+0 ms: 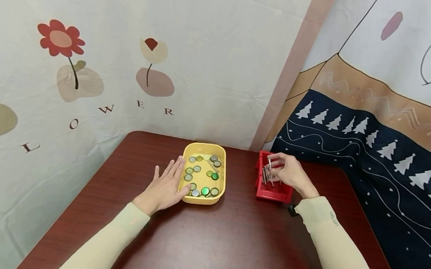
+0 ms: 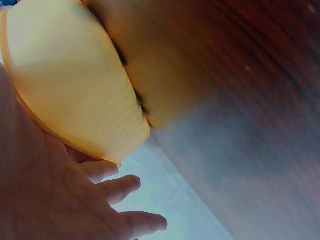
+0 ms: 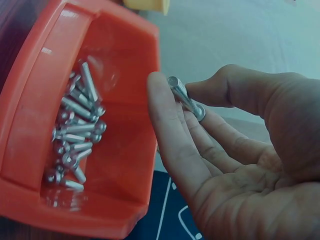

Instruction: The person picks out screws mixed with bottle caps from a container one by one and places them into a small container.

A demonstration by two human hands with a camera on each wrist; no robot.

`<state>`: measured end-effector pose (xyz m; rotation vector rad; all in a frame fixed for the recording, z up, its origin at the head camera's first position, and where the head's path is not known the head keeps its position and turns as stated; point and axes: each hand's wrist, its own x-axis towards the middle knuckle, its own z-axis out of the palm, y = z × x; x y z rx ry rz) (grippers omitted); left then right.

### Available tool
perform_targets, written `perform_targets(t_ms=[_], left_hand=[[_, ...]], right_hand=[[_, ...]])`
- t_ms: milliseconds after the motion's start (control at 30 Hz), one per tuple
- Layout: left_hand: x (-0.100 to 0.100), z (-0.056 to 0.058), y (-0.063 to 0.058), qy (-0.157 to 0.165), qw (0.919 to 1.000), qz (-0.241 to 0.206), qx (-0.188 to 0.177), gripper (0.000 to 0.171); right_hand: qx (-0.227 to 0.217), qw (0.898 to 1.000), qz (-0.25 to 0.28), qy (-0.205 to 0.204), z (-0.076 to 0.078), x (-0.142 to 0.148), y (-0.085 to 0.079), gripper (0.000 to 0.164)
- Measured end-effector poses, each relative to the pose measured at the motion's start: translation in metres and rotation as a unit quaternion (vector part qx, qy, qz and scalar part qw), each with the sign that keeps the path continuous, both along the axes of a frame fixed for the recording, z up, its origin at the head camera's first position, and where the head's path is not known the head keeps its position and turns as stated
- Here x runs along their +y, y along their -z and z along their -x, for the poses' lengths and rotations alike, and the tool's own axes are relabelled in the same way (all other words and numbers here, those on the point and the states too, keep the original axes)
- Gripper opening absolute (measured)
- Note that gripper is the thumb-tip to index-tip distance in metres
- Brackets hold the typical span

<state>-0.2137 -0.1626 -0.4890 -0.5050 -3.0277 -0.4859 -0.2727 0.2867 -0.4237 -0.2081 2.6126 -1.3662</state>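
My right hand pinches a silver bolt between thumb and forefinger, above the red bin. In the right wrist view, a heap of similar bolts lies inside that bin. The left hand has its fingers spread and straight. It touches the left side of the yellow tray, with the thumb over the near left rim. Inside the tray lie several bottle caps, some green and some silvery, and a slim silver bolt towards the right side.
Both containers stand near the back of a dark reddish-brown table, the yellow tray left of the red bin. Behind the table hangs a pale printed cloth. A dark blue cloth with white trees hangs along the right side.
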Motion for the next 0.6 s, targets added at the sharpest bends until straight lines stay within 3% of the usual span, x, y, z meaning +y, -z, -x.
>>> perform_targets(t_ms=[300,600], left_hand=[[-0.001,-0.001,0.000,0.001,1.0000,0.002,-0.003,0.093],[-0.002,0.000,0.000,0.004,1.0000,0.003,-0.008,0.094]], right_hand=[[0.018,0.997,-0.069,0.020,0.010,0.004,0.005,0.056],[0.042,0.985,-0.167,0.015,0.022,0.005,0.011,0.050]])
